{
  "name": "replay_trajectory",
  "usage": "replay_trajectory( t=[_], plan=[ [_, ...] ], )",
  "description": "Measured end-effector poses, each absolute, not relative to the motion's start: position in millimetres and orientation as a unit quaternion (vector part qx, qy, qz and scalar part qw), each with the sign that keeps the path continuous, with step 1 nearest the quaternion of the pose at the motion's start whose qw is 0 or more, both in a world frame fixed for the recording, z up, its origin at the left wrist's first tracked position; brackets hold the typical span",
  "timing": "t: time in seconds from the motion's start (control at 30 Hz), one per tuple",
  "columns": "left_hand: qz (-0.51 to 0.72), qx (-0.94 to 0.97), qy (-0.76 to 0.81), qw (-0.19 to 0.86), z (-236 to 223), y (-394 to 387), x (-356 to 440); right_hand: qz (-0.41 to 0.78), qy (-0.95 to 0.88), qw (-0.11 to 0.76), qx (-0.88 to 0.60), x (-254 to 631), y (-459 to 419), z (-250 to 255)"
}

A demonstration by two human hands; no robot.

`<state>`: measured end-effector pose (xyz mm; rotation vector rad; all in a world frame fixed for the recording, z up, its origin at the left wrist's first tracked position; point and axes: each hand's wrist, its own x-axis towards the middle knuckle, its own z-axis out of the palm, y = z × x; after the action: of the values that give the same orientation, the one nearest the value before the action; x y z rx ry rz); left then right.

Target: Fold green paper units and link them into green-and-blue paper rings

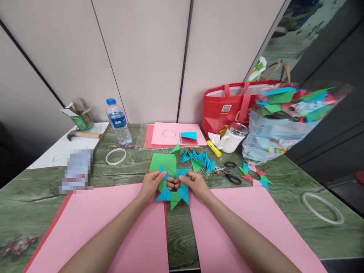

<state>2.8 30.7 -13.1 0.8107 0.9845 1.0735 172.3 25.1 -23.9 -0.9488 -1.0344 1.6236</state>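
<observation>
Between both hands is a blue and green folded-paper ring [175,197] made of several pointed pieces with an opening in its middle. My left hand [152,184] grips its left side, thumb on top and fingertips curled underneath. On its right side my right hand [197,185] pinches the ring the same way, and fingertips of both hands show through the opening. Just beyond it lie a green paper sheet [159,161] and a group of blue and green folded pieces [201,159]. Black-handled scissors [231,174] rest to the right of these.
Pink sheets [113,227] lie under both forearms. Around them are a multicoloured paper ring [257,176], white tape rings [322,208], a yellow glue stick [214,148], a white mug [231,139], a water bottle [118,123], a hammer [87,134], a red bag [217,110] and a plastic bag of folded paper [273,129].
</observation>
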Motion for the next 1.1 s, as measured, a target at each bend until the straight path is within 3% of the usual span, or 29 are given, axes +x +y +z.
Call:
replay_trajectory(
  t=[0.17, 0.37, 0.53, 1.1],
  plan=[
    [0.546, 0.271, 0.421, 0.672, -7, 37, -1, 0.672, -0.373, 0.49, -0.411, 173, 28, -29],
    [0.502, 0.359, 0.391, 0.683, -10, 35, -5, 0.616, -0.333, 0.562, -0.44, 172, 32, -30],
    [0.447, 0.42, 0.438, 0.657, -17, 34, -5, 0.638, -0.382, 0.522, -0.418, 172, 29, -29],
    [0.528, 0.365, 0.458, 0.615, -19, 33, 2, 0.618, -0.441, 0.489, -0.43, 167, 27, -29]
  ],
)
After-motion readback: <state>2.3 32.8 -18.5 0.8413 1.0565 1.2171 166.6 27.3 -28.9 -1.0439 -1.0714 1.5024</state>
